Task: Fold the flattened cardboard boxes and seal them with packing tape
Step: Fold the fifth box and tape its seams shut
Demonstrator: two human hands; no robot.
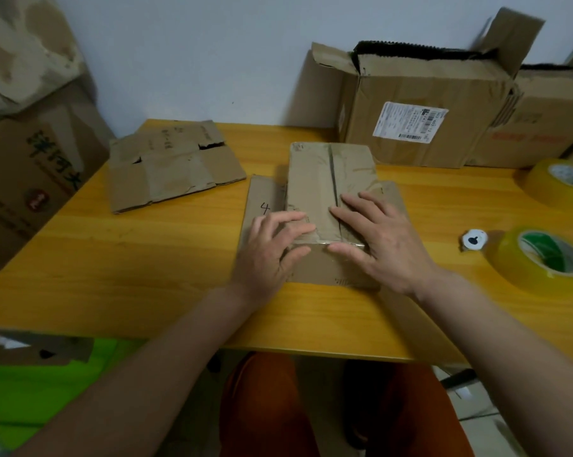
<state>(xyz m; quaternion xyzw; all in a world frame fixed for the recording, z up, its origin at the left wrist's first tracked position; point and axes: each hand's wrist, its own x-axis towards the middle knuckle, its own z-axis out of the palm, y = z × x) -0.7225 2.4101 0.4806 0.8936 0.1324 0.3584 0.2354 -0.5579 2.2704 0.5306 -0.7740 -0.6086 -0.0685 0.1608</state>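
— Pressing flat, our left hand (272,245) and right hand (382,239) lie open-fingered on the taped box (324,189), mid-table (146,258).
— If we lift early, the tape could peel; the tape roll (542,258) sits right.

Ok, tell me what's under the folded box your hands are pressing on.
Under the folded box lies a flat cardboard sheet marked "4", on the table. Left hand and right hand cover its near edge.

Brown box (328,179), yellow wood-grain table (146,275)
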